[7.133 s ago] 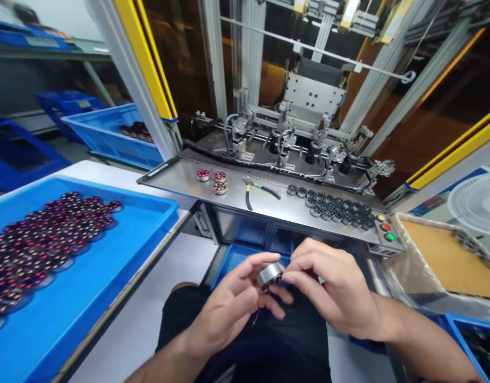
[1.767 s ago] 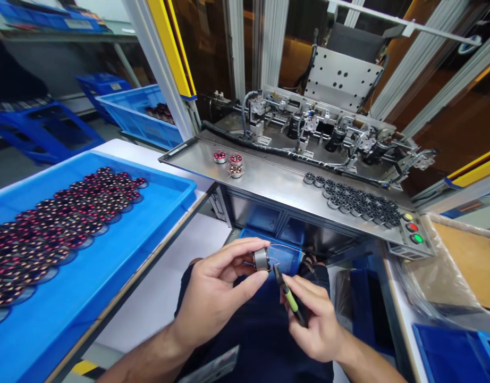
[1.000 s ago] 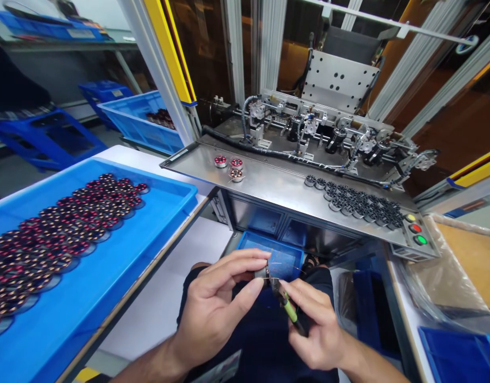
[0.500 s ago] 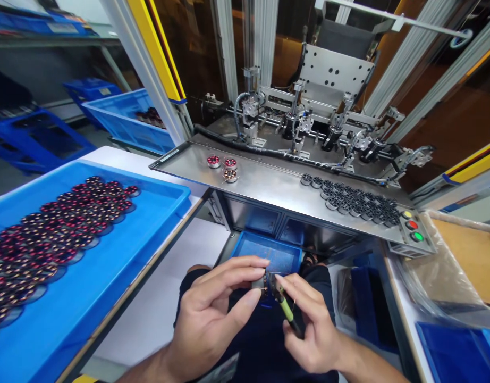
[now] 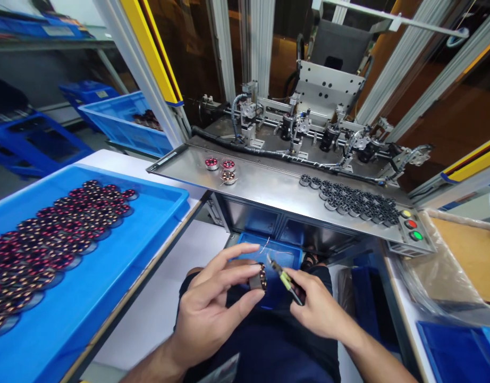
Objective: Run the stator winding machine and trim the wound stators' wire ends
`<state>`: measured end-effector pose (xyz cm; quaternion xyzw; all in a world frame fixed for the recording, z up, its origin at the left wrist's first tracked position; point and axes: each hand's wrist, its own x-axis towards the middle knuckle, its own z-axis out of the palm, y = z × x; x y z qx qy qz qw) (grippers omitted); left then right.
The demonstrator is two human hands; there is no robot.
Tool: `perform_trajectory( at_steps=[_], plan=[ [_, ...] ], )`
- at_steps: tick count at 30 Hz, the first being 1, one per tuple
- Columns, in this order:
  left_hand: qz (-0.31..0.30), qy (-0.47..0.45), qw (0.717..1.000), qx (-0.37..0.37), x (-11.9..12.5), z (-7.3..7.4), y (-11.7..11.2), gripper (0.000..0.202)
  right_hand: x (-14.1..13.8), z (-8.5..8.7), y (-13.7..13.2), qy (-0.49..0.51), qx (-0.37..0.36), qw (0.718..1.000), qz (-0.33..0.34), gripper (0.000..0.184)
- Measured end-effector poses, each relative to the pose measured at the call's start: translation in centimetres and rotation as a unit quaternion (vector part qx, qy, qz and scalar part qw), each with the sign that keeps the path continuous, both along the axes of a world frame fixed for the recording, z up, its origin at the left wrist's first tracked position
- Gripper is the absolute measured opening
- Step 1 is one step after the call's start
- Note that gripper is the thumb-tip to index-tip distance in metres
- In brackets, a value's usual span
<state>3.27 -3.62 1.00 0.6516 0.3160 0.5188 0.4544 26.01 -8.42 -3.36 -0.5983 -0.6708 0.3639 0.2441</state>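
My left hand (image 5: 213,306) pinches a small round motor stator (image 5: 258,279) with copper windings between thumb and fingers, above my lap. My right hand (image 5: 314,307) grips small green-handled cutters (image 5: 284,277), their tip raised just right of the stator. A thin copper wire strand (image 5: 264,246) curls up near the cutter tip. Both hands hover over a small blue bin (image 5: 273,256) under the steel shelf.
A steel shelf (image 5: 269,186) carries three wound stators (image 5: 221,169) at left and several dark bare stators (image 5: 352,202) at right, with yellow, red and green buttons (image 5: 411,224). A large blue tray (image 5: 121,250) of wound stators lies left. A winding machine (image 5: 317,127) stands behind.
The cutters have lifted slightly away from the stator, and a loose wire end now sticks up. My left hand has turned the stator so its windings face right.
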Motion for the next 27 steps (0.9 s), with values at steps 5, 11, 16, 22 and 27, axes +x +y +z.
perform_trajectory(
  at_steps=[5, 11, 16, 22, 27],
  plan=[
    [0.038, 0.056, 0.994, 0.088, -0.5, -0.8, 0.4, 0.075, 1.6, -0.6, -0.1, -0.022, -0.031, 0.999, -0.003, 0.06],
    [0.078, 0.137, 0.952, 0.261, -0.2, -0.2, 0.7, 0.063, 1.4, 2.7, -3.5, 0.257, -0.083, 0.963, 0.017, 0.06],
    [0.112, 0.217, 0.908, 0.34, -0.1, 0.1, 0.8, 0.043, 1.1, 4.7, -5.3, 0.38, -0.054, 0.918, 0.098, 0.074],
    [0.087, 0.187, 0.908, 0.365, -0.5, -0.1, 0.7, 0.055, 0.1, 5.7, -4.6, 0.393, -0.071, 0.911, 0.107, 0.068],
    [0.086, 0.151, 0.919, 0.355, -0.3, 0.3, 0.5, 0.062, -0.5, 6.0, -4.2, 0.39, -0.048, 0.913, 0.106, 0.075]
  ],
)
